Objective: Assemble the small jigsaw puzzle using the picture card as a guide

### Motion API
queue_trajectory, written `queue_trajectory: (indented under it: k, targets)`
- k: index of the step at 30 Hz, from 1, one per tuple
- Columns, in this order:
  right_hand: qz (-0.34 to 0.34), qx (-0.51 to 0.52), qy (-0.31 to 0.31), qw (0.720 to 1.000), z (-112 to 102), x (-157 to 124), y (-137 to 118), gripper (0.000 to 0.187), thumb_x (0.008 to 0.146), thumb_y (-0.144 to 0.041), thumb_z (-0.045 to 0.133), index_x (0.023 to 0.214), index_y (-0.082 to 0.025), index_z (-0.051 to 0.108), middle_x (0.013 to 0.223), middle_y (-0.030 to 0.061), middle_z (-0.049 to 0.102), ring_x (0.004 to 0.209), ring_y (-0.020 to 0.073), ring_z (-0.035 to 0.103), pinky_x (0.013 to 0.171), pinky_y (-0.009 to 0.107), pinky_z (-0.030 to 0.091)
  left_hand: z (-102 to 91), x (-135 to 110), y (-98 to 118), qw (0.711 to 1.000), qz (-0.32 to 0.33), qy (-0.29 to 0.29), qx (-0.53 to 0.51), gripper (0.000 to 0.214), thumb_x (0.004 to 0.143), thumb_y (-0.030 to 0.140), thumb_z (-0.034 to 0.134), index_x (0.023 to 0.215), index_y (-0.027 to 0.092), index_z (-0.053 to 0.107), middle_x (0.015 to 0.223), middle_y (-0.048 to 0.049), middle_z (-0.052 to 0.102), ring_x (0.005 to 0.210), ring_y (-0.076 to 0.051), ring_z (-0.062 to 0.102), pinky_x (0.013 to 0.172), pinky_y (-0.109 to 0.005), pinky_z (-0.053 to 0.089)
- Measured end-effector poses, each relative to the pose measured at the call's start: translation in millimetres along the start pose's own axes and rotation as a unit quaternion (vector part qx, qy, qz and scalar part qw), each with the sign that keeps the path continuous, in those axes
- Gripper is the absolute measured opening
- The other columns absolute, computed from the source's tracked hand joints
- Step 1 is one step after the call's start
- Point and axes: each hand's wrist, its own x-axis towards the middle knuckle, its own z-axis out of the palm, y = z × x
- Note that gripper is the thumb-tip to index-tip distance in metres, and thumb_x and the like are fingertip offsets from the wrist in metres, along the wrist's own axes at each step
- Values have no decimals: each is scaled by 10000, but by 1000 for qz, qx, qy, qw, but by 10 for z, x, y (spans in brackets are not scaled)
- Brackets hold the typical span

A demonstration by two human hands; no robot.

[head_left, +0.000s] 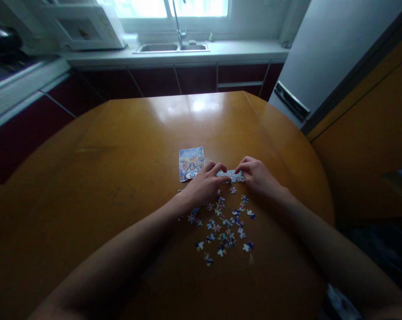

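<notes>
A short strip of joined jigsaw puzzle pieces (232, 176) lies flat on the table beyond the loose pieces. My left hand (207, 181) is at its left end, with the bent index finger along the far edge and the thumb along the near edge. At the right end, my right hand (256, 174) has its fingertips pinched together on the strip; any single piece between them is hidden. Loose jigsaw pieces (223, 222) are scattered nearer to me, between my forearms. A printed picture sheet (191, 161) lies left of the strip, its lower right corner close to my left hand.
Everything rests on a large wooden table (137, 133) with rounded sides. Beyond it runs a counter (244, 48) with a double sink (161, 47) and a white microwave (84, 29). A fridge (330, 49) stands at the right, a stove (17, 66) at the far left.
</notes>
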Motion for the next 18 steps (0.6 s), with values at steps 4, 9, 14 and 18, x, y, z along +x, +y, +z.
queue_trajectory:
  k: [4,9,14,18]
  targets:
    - [4,2,0,1000,2,0,0,282,828,-33,531,791,-190,763,879,55,633,797,170,593,729,292,462,-1,-3,-5,1000,-5,-3,-5,486,753,3,584,1141,275,690,1267,-74,550,1106,-272,460,1024,-434,466]
    - [6,9,3,1000,-21,2,10,283,825,-28,529,794,-185,763,874,54,633,798,170,594,734,293,463,-7,9,-16,1000,-13,5,-22,497,757,-6,567,1165,256,673,1265,-74,557,1095,-265,461,1019,-433,465]
    - [-34,5,-26,999,25,-26,-29,277,847,-36,539,829,-185,771,910,65,633,853,178,594,791,308,477,-130,37,-105,990,-81,110,-35,490,776,-55,467,1129,229,655,1140,-60,609,1067,-245,473,958,-419,481]
    - [-75,-40,-65,994,69,-58,-84,275,853,-48,564,838,-209,786,955,81,632,926,201,576,834,333,477,-354,51,-183,976,-124,176,-39,461,756,-55,476,1055,235,672,1105,-46,612,1064,-241,486,960,-440,465]
